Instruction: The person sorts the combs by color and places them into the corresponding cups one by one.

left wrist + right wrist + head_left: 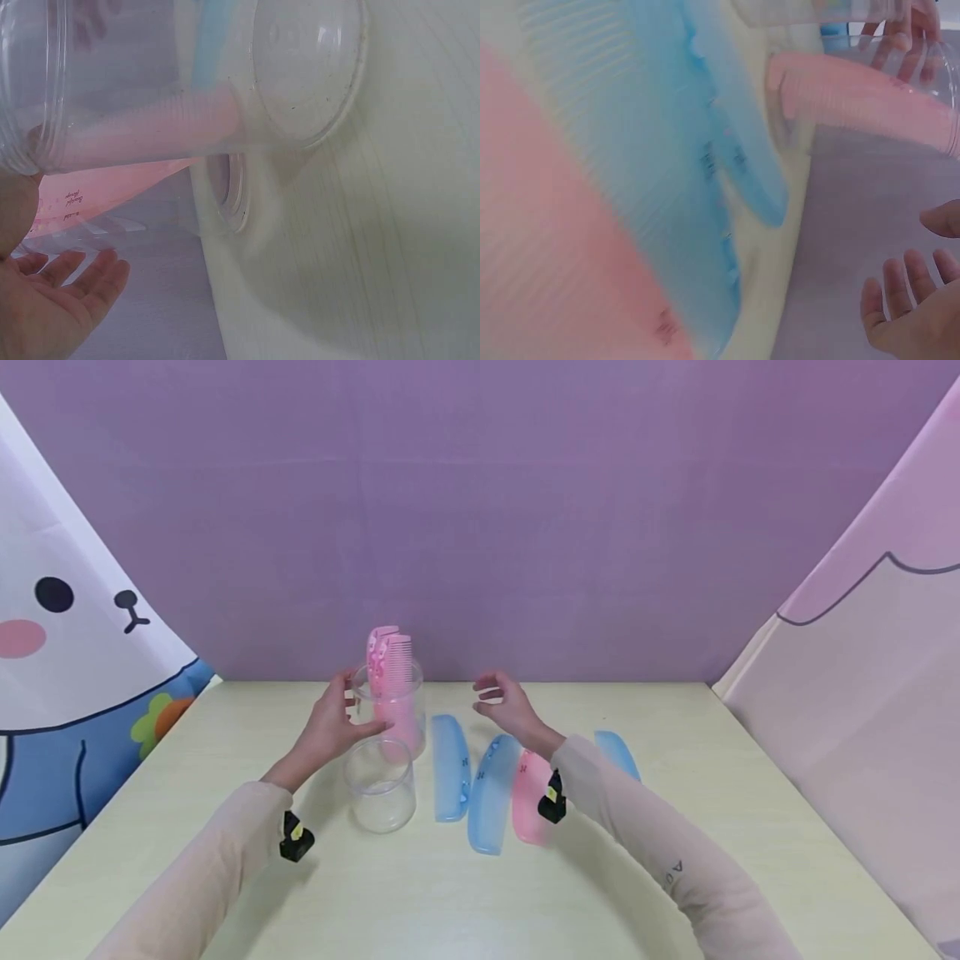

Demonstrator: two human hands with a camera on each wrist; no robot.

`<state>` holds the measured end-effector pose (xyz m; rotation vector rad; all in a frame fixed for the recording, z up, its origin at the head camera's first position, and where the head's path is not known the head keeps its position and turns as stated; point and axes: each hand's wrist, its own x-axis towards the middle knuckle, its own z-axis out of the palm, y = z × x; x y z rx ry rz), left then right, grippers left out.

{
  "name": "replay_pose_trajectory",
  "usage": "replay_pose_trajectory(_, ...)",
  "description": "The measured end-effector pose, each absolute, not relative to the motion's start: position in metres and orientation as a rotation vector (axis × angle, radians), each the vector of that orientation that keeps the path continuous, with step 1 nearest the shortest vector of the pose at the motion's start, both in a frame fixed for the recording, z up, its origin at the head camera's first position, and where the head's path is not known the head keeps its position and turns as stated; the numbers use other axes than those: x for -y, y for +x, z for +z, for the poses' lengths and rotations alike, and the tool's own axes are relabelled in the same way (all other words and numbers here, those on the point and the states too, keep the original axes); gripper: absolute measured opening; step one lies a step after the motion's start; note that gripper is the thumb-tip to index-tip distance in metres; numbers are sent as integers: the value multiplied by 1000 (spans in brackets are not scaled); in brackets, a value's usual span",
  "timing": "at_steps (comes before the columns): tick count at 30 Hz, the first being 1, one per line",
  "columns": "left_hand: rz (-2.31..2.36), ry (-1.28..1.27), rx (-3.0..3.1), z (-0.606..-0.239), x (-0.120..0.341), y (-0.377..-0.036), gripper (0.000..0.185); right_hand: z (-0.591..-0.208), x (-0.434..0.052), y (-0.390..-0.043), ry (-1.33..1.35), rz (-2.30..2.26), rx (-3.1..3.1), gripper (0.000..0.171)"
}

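Two pink combs stand upright in the far clear plastic jar, their toothed upper ends above its rim. My left hand holds this jar from the left, with the thumb across its front and the fingers around its far left side. The left wrist view shows these fingers lightly bent at the jar's wall. A nearer clear jar stands just in front, with no comb inside. To the right of the far jar, my right hand hovers with loosely bent fingers and nothing between them.
On the table right of the jars lie a blue comb, a second blue comb and a pink comb. Another blue comb lies farther right, partly behind my right sleeve. A purple cloth backdrop borders the table's far edge.
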<state>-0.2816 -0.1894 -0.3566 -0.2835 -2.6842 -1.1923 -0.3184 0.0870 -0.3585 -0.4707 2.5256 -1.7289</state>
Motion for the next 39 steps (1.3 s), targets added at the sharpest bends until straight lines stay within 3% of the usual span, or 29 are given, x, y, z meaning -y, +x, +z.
replay_pose_trajectory(22, -1192, -282, 2695, -356, 191, -280, 97, -400, -168, -309, -415, -1349, -2761, 43)
replay_pose_trajectory(39, -1185, -292, 2691, -356, 192, -281, 96, -408, -185, -308, -443, -1069, -2790, 55)
